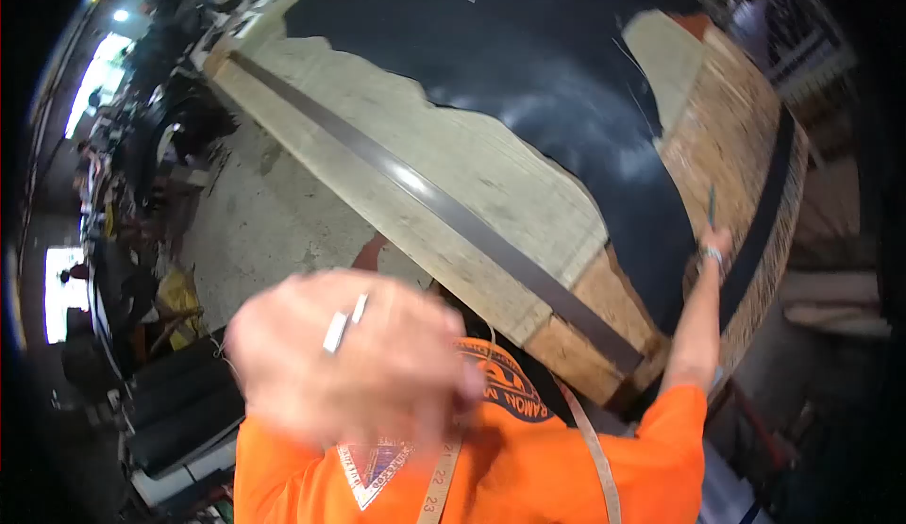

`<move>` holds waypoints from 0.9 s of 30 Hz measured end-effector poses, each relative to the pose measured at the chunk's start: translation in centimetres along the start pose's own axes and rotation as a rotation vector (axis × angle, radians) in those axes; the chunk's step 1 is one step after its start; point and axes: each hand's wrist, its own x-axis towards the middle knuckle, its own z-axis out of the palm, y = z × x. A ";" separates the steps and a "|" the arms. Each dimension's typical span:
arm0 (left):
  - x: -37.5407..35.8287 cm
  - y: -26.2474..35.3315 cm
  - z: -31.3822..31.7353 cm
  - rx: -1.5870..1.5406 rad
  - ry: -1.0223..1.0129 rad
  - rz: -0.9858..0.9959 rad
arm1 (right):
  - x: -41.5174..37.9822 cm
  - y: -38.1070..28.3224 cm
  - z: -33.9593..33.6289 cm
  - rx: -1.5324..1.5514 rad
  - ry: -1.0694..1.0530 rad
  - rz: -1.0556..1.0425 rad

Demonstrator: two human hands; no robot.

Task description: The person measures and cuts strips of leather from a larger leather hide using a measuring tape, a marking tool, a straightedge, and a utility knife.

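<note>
A large sheet of black leather with a wavy edge lies over the worktable. Out to the right, my right hand, with a band at the wrist, is closed round a thin green pen-like tool beside the leather's edge. Close to the camera, my left hand is raised in front of my chest and smeared by motion. Two small white-silver bits show on it; I cannot make out what they are. A tape measure hangs over my orange shirt.
A dark, shiny strip runs along the table's near left side, and another dark strip along its right side. Dark rolls or stacks lie at lower left. Pale rolls rest at the right.
</note>
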 end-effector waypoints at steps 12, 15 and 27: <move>-19.3 -24.3 -30.5 -0.299 1.066 -0.969 | -30.5 -19.1 -4.2 1.525 -0.475 0.506; -20.2 -31.7 -43.2 -0.426 1.268 -0.927 | -30.5 -22.0 -1.2 1.727 -0.203 0.796; -16.9 -37.4 -57.5 -0.732 1.351 -0.879 | -27.3 -31.1 -3.0 1.970 -0.024 0.705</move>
